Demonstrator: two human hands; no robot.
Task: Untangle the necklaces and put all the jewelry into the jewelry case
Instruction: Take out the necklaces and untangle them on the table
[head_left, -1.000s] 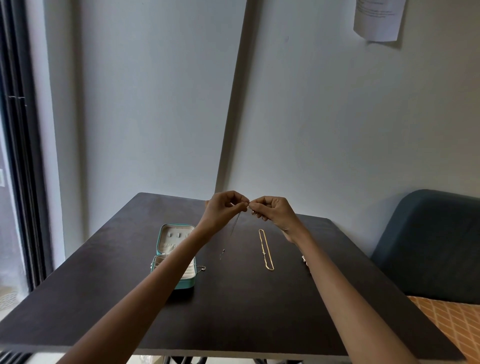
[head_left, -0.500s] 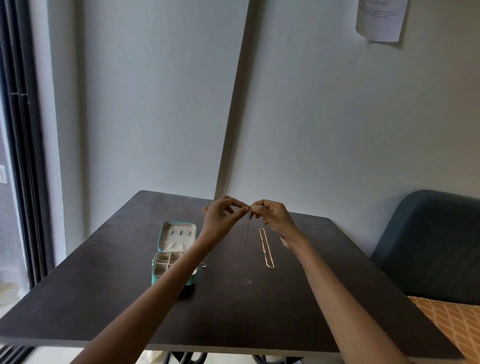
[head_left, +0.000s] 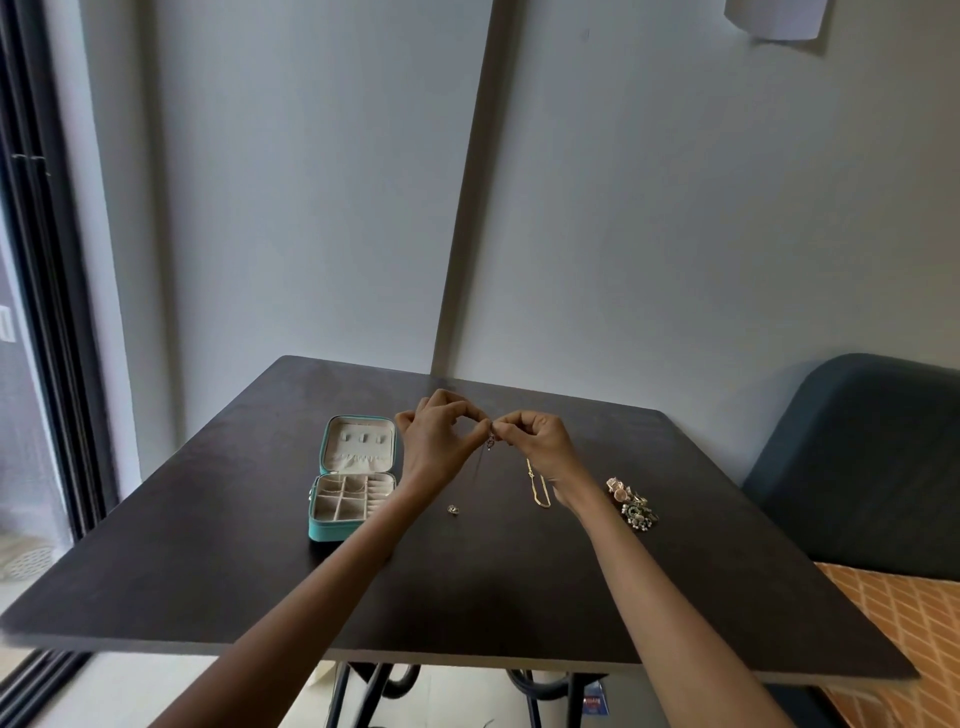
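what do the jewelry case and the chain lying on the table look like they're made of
Jewelry case: likely teal faux leather, with a smooth matte shell; the beige lining looks like soft velvet. Chain: gold-toned metal, thin and glinting; real gold or plating cannot be told.

Bare forearms, no sleeves, bare hands

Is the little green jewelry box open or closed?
Open. The jewelry box has its lid tipped back, so you can see the pale lining and the small compartments inside.
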